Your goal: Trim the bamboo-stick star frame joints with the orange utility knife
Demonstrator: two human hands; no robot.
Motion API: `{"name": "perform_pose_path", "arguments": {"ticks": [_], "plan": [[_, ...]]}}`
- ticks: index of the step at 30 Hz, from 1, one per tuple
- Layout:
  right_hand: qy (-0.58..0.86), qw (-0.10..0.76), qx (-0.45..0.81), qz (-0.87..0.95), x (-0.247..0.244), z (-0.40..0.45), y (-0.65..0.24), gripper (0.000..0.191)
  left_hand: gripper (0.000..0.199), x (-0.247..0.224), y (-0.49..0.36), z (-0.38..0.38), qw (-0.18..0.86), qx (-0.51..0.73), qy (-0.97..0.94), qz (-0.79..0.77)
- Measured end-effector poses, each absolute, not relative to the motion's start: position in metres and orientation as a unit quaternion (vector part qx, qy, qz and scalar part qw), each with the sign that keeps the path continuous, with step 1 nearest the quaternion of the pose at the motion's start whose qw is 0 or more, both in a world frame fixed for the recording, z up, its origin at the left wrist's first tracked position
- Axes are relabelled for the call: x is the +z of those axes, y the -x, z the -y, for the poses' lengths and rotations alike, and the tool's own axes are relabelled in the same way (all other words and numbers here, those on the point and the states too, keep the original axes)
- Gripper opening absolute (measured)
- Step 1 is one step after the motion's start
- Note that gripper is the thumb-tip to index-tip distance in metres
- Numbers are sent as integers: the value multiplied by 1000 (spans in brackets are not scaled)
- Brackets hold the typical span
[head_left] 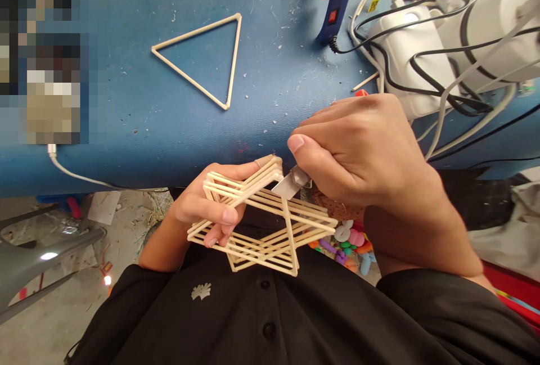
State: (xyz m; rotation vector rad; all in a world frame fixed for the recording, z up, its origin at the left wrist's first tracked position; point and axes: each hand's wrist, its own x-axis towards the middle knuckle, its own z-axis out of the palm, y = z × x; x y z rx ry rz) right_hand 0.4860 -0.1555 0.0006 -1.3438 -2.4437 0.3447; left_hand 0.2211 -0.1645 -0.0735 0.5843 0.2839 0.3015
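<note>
A star-shaped frame of stacked wooden sticks is held over my lap, just off the table's near edge. My left hand grips its left side, with fingers wrapped round the sticks. My right hand is closed round a utility knife. The knife's blade points left and lies at the top corner of the star, by a stick joint. Most of the knife's handle is hidden in my fist. Farther up on the blue table lies a separate triangle of three wooden sticks.
A blue glue gun stands at the table's upper right. Beside it are a white power adapter and tangled black and white cables. A blurred-out item with a white cable is at the left. Coloured balloon-like pieces show below the table.
</note>
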Motion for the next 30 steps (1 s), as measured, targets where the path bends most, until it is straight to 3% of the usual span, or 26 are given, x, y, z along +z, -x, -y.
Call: {"name": "perform_pose_path", "arguments": {"ticks": [14, 30], "plan": [[492, 183, 39, 850, -8, 156, -486, 47, 101, -59, -216, 165, 931, 142, -266, -207], [509, 166, 69, 842, -8, 154, -488, 49, 99, -55, -217, 167, 925, 143, -257, -241]]}}
